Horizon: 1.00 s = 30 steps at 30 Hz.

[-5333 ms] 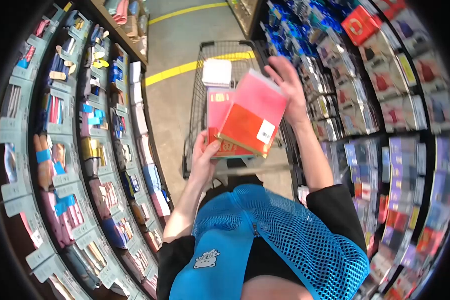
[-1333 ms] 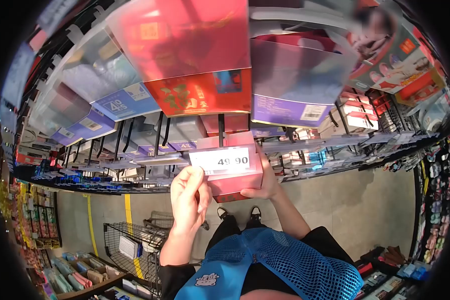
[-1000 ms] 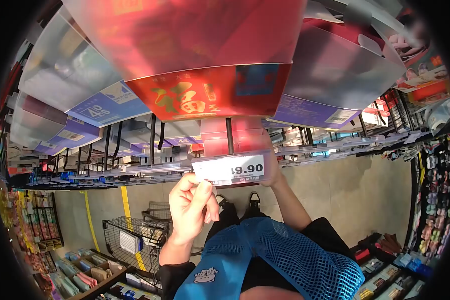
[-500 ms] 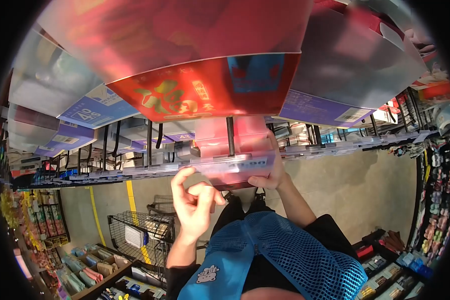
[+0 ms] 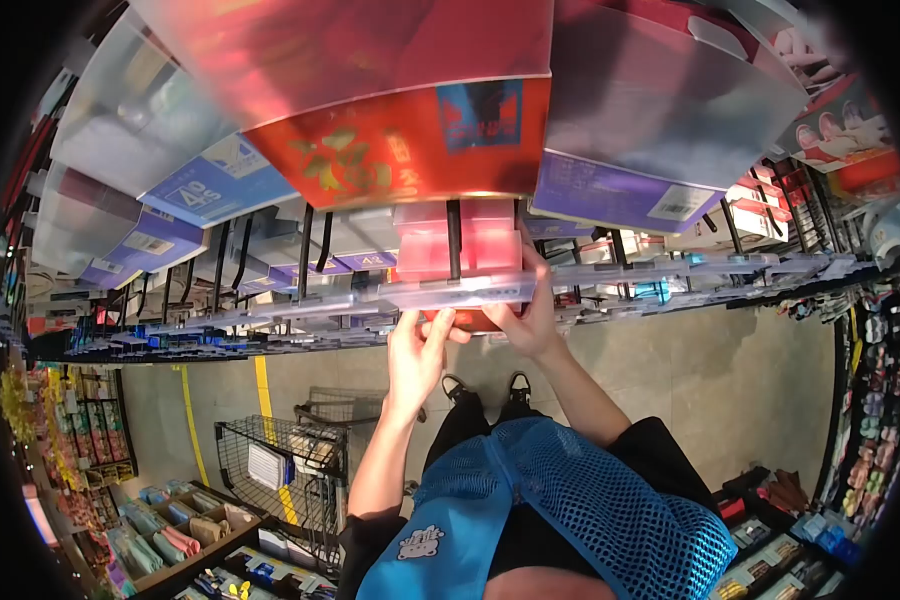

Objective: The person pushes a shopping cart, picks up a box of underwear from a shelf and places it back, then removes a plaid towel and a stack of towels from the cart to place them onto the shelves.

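Note:
Below a large hanging red package with gold lettering [image 5: 390, 165], a smaller pink-red package [image 5: 425, 250] sits partly behind a clear price-tag strip [image 5: 460, 291]. My right hand [image 5: 532, 315] grips its right side, thumb at the front and fingers reaching up behind. My left hand [image 5: 418, 352] is closed at the package's lower left edge, thumb up and fingers curled beneath. A black display hook [image 5: 455, 240] runs in front of the pink-red package. The strip hides part of the package.
Clear packages with purple labels [image 5: 630, 190] hang on both sides. More black hooks [image 5: 307, 255] line the rack. A black wire shopping cart [image 5: 270, 470] stands on the floor at left, beside bins of folded goods [image 5: 185, 530]. Other shelves stand at lower right.
My left hand has moved up and right from beside the strip to the package's lower edge. My right hand keeps its grip, slightly higher. The view has shifted, showing my shoes.

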Tool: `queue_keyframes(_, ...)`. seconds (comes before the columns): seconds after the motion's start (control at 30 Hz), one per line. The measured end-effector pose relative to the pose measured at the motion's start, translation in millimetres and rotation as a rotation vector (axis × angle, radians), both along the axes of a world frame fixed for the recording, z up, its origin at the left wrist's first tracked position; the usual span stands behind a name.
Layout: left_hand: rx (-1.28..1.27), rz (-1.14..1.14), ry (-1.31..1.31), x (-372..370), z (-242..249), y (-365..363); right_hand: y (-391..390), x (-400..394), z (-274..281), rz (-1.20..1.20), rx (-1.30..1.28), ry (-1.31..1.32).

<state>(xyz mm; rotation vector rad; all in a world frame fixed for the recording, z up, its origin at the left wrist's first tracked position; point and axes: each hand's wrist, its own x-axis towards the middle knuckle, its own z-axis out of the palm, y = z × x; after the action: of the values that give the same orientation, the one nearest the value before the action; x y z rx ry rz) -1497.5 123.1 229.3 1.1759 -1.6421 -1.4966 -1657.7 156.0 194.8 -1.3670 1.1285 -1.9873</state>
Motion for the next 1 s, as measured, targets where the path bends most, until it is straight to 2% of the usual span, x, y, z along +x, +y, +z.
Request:
queue_keyframes(0.1,0.028,0.015,0.04,0.6,-5.3,5.3,5.3,4.5,0.1,-0.077,0.114,0.154)
queue_keyframes(0.13,0.027,0.039,0.056,-2.4,-3.0,8.6,7.2,6.7,-6.5,-0.216,0.108,0.287)
queue_keyframes(0.23,0.021,0.06,0.072,0.1,-2.1,18.7,22.5,17.0,-17.2,-0.275,0.105,0.259)
queue_keyframes(0.37,0.002,-0.013,0.036,17.0,-10.2,36.2,44.7,21.8,-15.9,-0.122,0.116,0.18)
queue_keyframes(0.43,0.017,0.025,0.038,17.4,9.8,41.5,47.4,25.0,1.3,-0.041,0.125,0.067)
queue_keyframes(0.57,-0.007,0.034,0.091,17.7,24.0,39.1,42.0,17.7,21.6,-0.025,0.143,0.164)
queue_keyframes(0.73,0.069,0.013,0.061,15.1,32.7,27.3,36.5,20.4,23.8,-0.008,0.209,0.002)
queue_keyframes(0.8,0.059,0.012,0.049,14.0,34.4,25.7,37.3,20.7,24.3,-0.033,0.214,0.02)
queue_keyframes(1.0,-0.066,-0.02,0.007,34.9,13.8,31.8,52.1,21.8,19.4,-0.016,0.168,0.056)
